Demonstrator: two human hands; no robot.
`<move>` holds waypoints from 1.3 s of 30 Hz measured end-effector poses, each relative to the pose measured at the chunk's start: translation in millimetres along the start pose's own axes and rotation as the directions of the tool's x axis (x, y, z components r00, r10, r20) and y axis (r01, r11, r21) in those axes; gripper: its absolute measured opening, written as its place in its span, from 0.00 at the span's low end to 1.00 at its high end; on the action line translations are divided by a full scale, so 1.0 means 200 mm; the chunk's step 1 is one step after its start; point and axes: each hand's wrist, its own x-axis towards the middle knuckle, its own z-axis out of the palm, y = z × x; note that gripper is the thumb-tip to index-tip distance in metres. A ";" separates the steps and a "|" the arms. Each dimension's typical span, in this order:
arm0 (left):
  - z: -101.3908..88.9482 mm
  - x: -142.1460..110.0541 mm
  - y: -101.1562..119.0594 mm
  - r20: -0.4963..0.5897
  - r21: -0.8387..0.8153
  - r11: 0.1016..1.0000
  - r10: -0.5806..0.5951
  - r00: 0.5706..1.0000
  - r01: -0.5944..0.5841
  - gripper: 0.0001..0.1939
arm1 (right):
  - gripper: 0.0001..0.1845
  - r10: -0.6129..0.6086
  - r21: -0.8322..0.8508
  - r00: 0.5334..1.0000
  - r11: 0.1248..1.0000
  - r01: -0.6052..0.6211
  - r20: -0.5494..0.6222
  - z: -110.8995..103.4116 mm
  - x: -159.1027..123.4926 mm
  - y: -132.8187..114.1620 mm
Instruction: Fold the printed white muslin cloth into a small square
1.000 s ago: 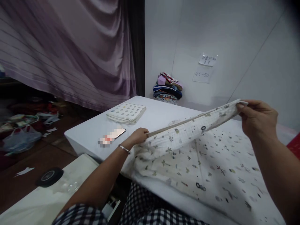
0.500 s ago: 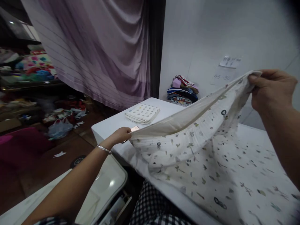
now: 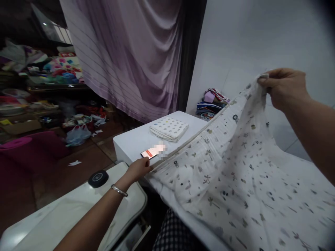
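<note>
A white cloth (image 3: 225, 174) printed with small dark motifs is stretched over the white table (image 3: 131, 141). My left hand (image 3: 140, 169) pinches one corner of it low at the table's near edge, a bracelet on the wrist. My right hand (image 3: 284, 87) is closed on the opposite corner and holds it up high at the right, so the cloth slopes down from there to the table. A phone (image 3: 151, 152) with a lit screen lies on the table just beyond my left hand. A folded dotted cloth (image 3: 169, 128) rests farther back.
A stack of folded colourful fabrics (image 3: 210, 103) sits against the white wall. A purple curtain (image 3: 125, 59) hangs behind the table. A white appliance with a round black disc (image 3: 98, 178) stands at my left. Cluttered bags and goods (image 3: 52, 104) cover the floor and shelves at the left.
My right hand has lifted its corner higher and the cloth has opened out wider. My left hand has drawn its corner down to the table's near edge. The view has swung left.
</note>
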 end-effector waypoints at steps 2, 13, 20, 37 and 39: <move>0.02 -0.02 0.03 -0.027 0.080 0.995 0.063 0.998 -0.060 0.04 | 0.09 0.001 -0.014 1.000 1.000 -0.001 0.025 0.03 0.00 0.00; 0.17 -0.01 0.24 -0.171 0.121 0.828 0.561 0.810 -0.548 0.08 | 0.09 0.052 0.000 0.997 0.999 -0.052 0.051 0.09 0.02 0.01; 0.21 0.00 0.19 -0.114 0.033 0.962 0.272 0.956 -0.270 0.12 | 0.10 0.079 -0.014 0.995 0.997 -0.078 0.054 0.08 0.02 0.04; 0.02 -0.06 0.02 0.185 -0.256 0.945 0.256 0.949 -0.205 0.11 | 0.11 0.116 -0.070 0.992 0.990 -0.119 -0.043 0.16 0.04 0.05; 0.01 -0.07 0.02 0.178 -0.256 0.944 0.256 0.950 -0.206 0.13 | 0.11 0.126 -0.099 0.991 0.987 -0.129 -0.037 0.15 0.04 0.06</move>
